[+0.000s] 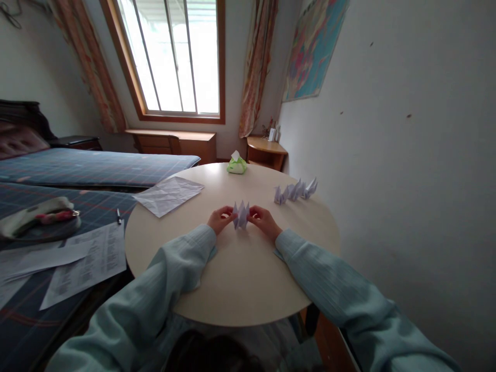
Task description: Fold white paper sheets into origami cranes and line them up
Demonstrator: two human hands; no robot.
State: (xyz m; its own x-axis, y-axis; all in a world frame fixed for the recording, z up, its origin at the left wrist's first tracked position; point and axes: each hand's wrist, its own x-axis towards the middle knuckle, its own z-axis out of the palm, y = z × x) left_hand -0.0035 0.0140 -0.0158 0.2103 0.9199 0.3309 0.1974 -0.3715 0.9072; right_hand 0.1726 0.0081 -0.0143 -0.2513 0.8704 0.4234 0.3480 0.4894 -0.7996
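A white origami piece with several upright points (242,215) is held over the middle of the round table (248,279). My left hand (221,219) pinches its left side between thumb and fingers. On the opposite side, my right hand (265,221) pinches its right edge, fingertips closed on the paper. Whether the piece's lower end touches the tabletop I cannot tell. To the right, a row of similar white origami pieces (295,191) stands on the table. A creased sheet of white paper (169,195) lies flat at the table's left edge.
A green tissue pack (236,164) sits at the table's far edge. On the left, a bed (96,204) borders the table, with printed sheets (91,258), a pen (118,216) and a pale bag-like item (42,217) on it. A white wall (406,181) runs along the right.
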